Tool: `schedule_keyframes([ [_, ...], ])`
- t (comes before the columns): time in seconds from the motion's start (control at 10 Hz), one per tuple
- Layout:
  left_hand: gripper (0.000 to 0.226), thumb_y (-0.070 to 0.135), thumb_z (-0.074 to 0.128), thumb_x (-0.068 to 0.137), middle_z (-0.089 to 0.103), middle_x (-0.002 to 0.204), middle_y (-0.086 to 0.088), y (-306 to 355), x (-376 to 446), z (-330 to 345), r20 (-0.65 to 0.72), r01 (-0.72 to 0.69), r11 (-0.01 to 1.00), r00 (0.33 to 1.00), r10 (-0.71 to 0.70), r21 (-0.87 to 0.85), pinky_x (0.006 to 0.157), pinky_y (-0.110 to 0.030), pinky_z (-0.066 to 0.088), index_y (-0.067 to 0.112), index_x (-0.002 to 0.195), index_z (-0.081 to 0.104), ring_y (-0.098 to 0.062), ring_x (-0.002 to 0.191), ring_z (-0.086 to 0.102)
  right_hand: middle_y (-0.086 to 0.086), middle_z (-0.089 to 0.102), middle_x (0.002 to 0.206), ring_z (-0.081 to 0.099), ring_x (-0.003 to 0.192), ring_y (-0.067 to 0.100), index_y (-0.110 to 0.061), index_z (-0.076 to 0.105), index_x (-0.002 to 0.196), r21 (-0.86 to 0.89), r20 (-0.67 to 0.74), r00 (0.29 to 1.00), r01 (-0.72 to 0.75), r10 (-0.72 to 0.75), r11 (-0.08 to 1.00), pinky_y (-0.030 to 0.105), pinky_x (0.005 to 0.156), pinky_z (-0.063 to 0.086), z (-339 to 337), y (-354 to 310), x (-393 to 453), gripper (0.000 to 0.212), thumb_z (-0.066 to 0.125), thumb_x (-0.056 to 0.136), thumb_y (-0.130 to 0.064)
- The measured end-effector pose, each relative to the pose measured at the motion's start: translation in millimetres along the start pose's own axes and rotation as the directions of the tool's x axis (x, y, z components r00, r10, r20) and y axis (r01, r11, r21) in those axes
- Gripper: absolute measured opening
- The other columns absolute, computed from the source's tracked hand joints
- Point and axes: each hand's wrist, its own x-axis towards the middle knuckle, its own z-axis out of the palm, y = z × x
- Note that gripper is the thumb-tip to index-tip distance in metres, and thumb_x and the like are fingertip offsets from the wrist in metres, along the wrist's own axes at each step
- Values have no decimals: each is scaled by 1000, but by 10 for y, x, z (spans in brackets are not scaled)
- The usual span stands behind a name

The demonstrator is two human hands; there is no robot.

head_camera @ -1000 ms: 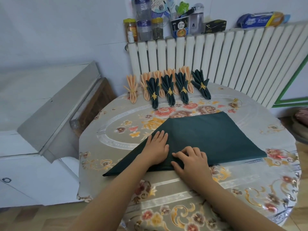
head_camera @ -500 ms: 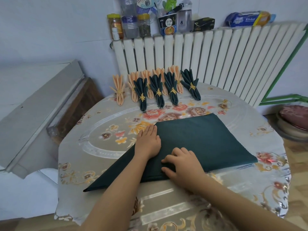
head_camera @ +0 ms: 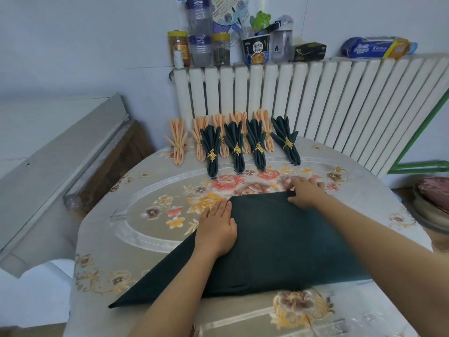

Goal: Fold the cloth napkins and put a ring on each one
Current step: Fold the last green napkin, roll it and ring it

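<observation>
The left hand (head_camera: pixel 217 228) lies flat, fingers straight and together, pressing on the left edge of the dark green napkin (head_camera: pixel 274 244), apparently to pin the cloth so it does not slide. The right hand (head_camera: pixel 306 192) reaches to the napkin's far corner, at about one o'clock from the left hand, with its fingers curled over that top edge; it seems to grip the corner, though whether the cloth is truly pinched is hard to tell. The napkin lies folded into a broad triangle across the near half of the table (head_camera: pixel 150 229), its long edge toward the person and one tip pointing to seven o'clock. The hold suggests the next fold or pleat is about to start from that corner. At two o'clock from the right hand a loose gold ring (head_camera: pixel 340 174) waits on the tablecloth, likely meant for this napkin. At twelve o'clock, along the table's far edge, finished green napkins (head_camera: pixel 237 147) and peach napkins (head_camera: pixel 178 142) stand in a row, each with a ring, in front of the white radiator (head_camera: pixel 315 103).
</observation>
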Motion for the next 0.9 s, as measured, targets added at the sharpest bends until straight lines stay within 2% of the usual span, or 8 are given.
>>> schedule_keyframes([
  [0.1,55,33,17,101,2,160,4,-5,4,-5,-5,2,1000,1000,-2,2,119,-32,-2,18,153,6,-8,146,-3,5,42,140,29,132,30,-23,49,121,-51,91,996,-3,7,999,48,108,21,-101,8,48,38,54,90,-43],
  [0.2,55,33,17,101,2,160,4,-12,-4,0,1,5,1000,1000,-5,4,119,-32,-1,18,153,7,-7,146,-3,10,36,144,26,135,33,-22,51,128,-209,136,990,-5,34,978,50,110,19,-155,0,46,49,50,90,-51],
  [0.3,55,33,17,101,2,160,4,-23,4,-16,-1,7,1000,1000,-7,7,119,-32,-1,18,153,7,-7,146,-2,9,42,138,30,131,31,-22,51,127,-256,79,997,-2,23,967,50,109,16,-182,-15,-19,41,52,90,-40],
  [0.4,55,33,17,101,2,160,5,-33,16,-15,4,10,1000,1000,-10,8,119,-33,-1,18,153,7,-7,146,-2,3,59,113,47,113,24,-21,56,111,-308,-37,999,-28,17,951,45,107,23,-265,-19,-184,25,48,87,-18],
  [0.5,55,33,17,101,3,160,4,-22,0,-19,11,11,1000,1000,-11,8,119,-32,-1,18,153,7,-8,146,-2,0,60,90,56,83,18,-19,58,100,-210,-128,992,-35,8,977,32,83,47,-368,-47,-496,19,49,84,-12],
  [0.6,54,32,18,101,4,160,4,-20,-2,-23,5,13,1000,1000,-13,2,119,-33,-1,18,153,8,-8,146,-1,2,63,96,58,84,20,-21,61,106,-24,-242,970,28,-33,999,30,72,50,-353,-183,-872,23,53,86,-14],
  [0.8,54,31,21,101,6,160,2,0,-12,-31,-9,5,1000,1000,-5,-22,119,-35,-2,17,152,14,-10,146,0,-7,65,107,57,101,15,-27,66,111,169,-386,897,297,-214,940,27,84,45,166,-573,-1505,24,52,91,-29],
  [0.9,52,29,25,100,14,159,1,11,-36,-30,-66,-11,1000,998,10,-15,118,-37,-7,14,150,22,-11,146,3,-8,69,90,61,86,17,-28,73,97,169,-442,866,336,-234,927,27,74,46,489,-726,-1676,15,65,84,-30],
])
